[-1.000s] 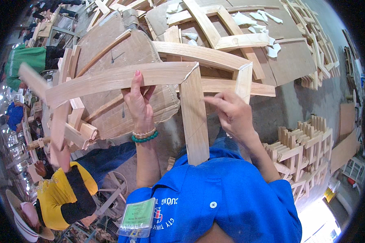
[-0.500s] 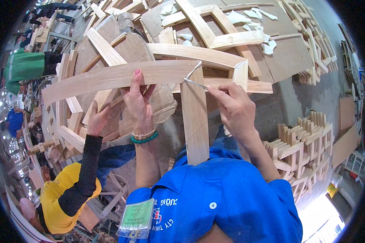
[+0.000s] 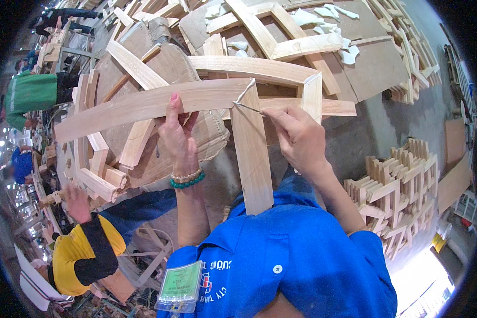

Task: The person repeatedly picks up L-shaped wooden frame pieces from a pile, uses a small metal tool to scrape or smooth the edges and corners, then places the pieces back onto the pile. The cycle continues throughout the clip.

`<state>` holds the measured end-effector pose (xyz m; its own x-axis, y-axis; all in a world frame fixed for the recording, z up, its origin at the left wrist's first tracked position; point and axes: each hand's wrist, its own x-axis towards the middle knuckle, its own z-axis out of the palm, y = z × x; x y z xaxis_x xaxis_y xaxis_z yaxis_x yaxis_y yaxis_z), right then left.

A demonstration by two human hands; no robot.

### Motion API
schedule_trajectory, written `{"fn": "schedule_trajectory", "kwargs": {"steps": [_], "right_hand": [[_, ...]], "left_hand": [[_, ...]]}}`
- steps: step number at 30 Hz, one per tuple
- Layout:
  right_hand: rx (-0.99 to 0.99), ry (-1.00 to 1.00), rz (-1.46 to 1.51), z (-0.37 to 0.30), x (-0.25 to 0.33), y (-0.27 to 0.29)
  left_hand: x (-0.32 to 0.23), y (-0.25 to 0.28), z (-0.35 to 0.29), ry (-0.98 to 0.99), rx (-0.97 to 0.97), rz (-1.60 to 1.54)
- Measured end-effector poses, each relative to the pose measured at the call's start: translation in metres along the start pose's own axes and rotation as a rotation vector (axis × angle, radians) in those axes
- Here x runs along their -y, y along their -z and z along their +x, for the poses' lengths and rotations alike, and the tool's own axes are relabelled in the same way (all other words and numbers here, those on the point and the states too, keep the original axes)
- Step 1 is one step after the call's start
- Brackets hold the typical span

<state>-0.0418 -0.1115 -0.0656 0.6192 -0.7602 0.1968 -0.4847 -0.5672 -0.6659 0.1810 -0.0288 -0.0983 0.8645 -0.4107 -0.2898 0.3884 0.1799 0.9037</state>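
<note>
My left hand grips a curved pale wooden rail from below, thumb on its upper face. The rail's right end meets a straight wooden leg, whose lower end reaches my blue shirt. Along the slanted joint runs a bead of white glue. My right hand pinches a thin metal tool, its tip at the lower end of that joint; its exact kind is unclear. Just behind lies another wooden frame with white glue at its corner.
Cardboard covers the work surface, with wooden frames and torn white scraps on it. Stacked frames stand on the floor at right. A co-worker in yellow is at the lower left, a person in green farther off.
The tool's tip and the held joint have shifted slightly left. My grips look the same. The co-worker in yellow has drawn a hand back from the wooden pieces, toward the lower left.
</note>
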Motion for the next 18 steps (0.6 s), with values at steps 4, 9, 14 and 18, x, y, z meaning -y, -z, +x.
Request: {"fn": "schedule_trajectory", "kwargs": {"steps": [4, 9, 14, 18], "right_hand": [[-0.079, 0.004, 0.028, 0.0, -0.006, 0.002], [-0.047, 0.09, -0.089, -0.001, -0.002, 0.007], [-0.086, 0.205, -0.232, 0.003, 0.001, 0.005], [-0.088, 0.287, -0.348, 0.009, 0.006, 0.011]], "left_hand": [[-0.002, -0.001, -0.003, -0.011, -0.014, 0.004], [-0.006, 0.0, -0.006, -0.012, -0.01, 0.021], [-0.004, 0.002, -0.002, 0.013, -0.001, -0.005], [-0.007, -0.001, -0.007, -0.012, 0.043, -0.003]]}}
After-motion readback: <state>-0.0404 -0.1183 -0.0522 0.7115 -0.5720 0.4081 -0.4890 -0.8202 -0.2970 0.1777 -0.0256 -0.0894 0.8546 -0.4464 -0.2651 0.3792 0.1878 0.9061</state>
